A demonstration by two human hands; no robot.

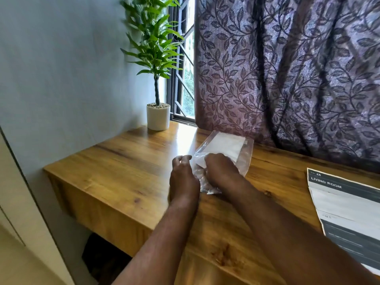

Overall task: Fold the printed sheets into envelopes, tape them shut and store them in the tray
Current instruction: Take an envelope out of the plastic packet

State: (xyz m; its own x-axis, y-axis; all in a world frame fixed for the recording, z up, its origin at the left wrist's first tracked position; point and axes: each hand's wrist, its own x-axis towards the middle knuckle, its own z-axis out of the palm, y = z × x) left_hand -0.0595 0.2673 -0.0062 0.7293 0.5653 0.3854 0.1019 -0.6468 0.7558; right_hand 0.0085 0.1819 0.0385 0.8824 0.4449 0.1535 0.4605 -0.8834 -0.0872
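**Both hands at the plastic bag on the table**

The leaf-patterned curtain [287,68] fills the upper right of your view, hanging down to the back edge of the table. To the left stands a plain pale wall [61,68]. A strip of barred window [183,79] shows between the two.

Below them, the wooden table [123,161] runs across in front of you. At its right end lies a printed sheet [345,206], flat, with a dark header reading "LIVING ROOM"; it is well apart from your hands. In the far left corner a leafy plant [154,38] stands upright in a white pot [158,118], just beside the window.

Near the middle of the table lies a clear plastic bag [244,159] with white paper [226,144] inside.

Your right hand [221,169] rests on the bag's crumpled near end, fingers curled round the plastic and grasping it. Your left hand [184,177] sits at the bag's left edge with its fingers curled. The blur there hides whether they pinch the plastic, so that grip cannot be told.
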